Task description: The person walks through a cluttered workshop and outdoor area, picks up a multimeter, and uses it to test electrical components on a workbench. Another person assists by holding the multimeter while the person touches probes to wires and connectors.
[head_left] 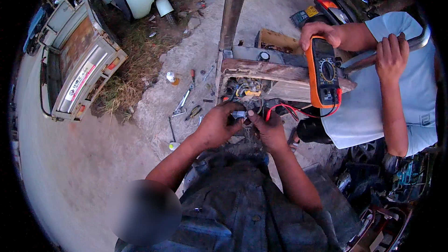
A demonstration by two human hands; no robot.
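Left hand point(215, 125) and right hand point(268, 128) — both pinch a small grey connector point(239, 114) at centre | red and black probe leads point(298, 111) run to 2 o'clock — co-worker's hand point(321, 32) grips orange multimeter point(323, 72)

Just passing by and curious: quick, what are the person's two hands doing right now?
Left hand: closed on a small grey connector.
Right hand: closed, pinching the same connector from the other side, beside the red test lead.
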